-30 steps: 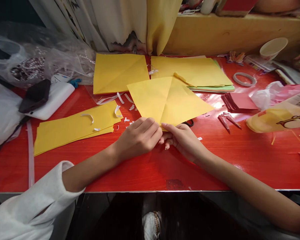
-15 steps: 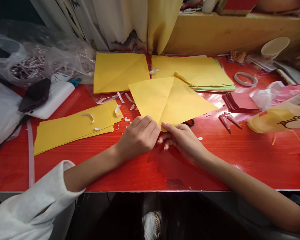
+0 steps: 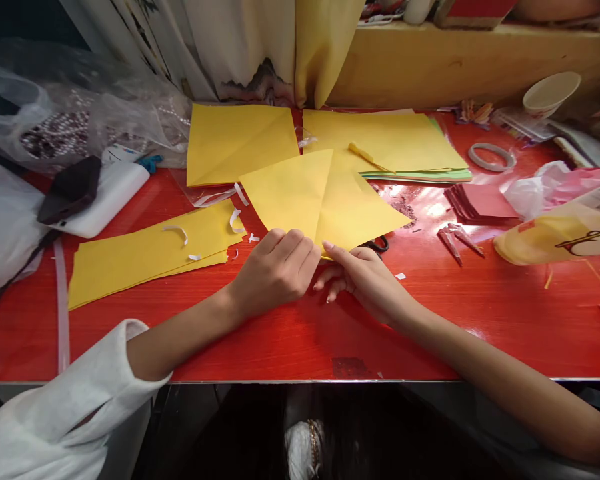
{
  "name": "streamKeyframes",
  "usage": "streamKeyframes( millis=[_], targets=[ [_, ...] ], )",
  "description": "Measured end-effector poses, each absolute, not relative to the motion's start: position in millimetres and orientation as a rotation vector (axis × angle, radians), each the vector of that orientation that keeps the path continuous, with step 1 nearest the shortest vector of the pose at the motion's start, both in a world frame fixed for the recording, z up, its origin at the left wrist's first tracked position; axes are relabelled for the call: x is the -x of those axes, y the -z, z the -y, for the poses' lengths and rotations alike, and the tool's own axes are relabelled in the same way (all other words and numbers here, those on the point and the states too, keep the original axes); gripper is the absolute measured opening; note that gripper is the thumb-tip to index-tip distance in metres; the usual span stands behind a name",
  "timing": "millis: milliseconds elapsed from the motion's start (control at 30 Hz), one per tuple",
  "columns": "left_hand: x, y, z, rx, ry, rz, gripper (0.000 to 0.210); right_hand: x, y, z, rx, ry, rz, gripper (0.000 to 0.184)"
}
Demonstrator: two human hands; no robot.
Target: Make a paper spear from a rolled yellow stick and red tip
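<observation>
Between my hands is a creased yellow sheet of paper (image 3: 325, 200), its near corner pinched and its wide part spreading away from me. My left hand (image 3: 279, 267) is closed on that corner, knuckles up, so its fingertips are hidden. My right hand (image 3: 363, 277) grips the same corner from the right, thumb on top and the other fingers curled below. Dark scissors (image 3: 380, 245) lie partly under the sheet's right side. Behind it are a yellow creased sheet (image 3: 243, 143) and a stack of yellow and green paper (image 3: 385, 137).
Yellow strips (image 3: 150, 257) with white scraps lie left on the red table (image 3: 280, 347). Farther left are a white box-like device (image 3: 115, 190) and plastic bags (image 3: 10, 227). To the right are dark red paper squares (image 3: 485, 203), a tape roll (image 3: 491, 158), a yellow bottle-like container (image 3: 555, 230) and a cup (image 3: 550, 95).
The held yellow sheet has swung left, its far edge and right tip both shifting that way. Its near corner stays pinched, and my hands have barely moved.
</observation>
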State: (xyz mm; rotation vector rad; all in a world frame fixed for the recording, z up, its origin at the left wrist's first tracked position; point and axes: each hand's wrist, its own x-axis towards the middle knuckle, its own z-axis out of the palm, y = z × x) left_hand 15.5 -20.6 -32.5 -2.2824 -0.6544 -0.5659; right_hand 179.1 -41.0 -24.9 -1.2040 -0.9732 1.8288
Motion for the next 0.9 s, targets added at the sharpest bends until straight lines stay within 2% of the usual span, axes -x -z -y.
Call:
streamKeyframes(
  millis=[733, 900],
  targets=[
    [-16, 28, 28, 2.303, 0.619, 0.748, 0.018, -181, 32, 38, 1.083, -1.847, 0.9, 0.03],
    [-17, 28, 29, 2.3, 0.636, 0.724, 0.012, -182, 32, 38, 1.083, -1.833, 0.907, 0.032]
  ],
)
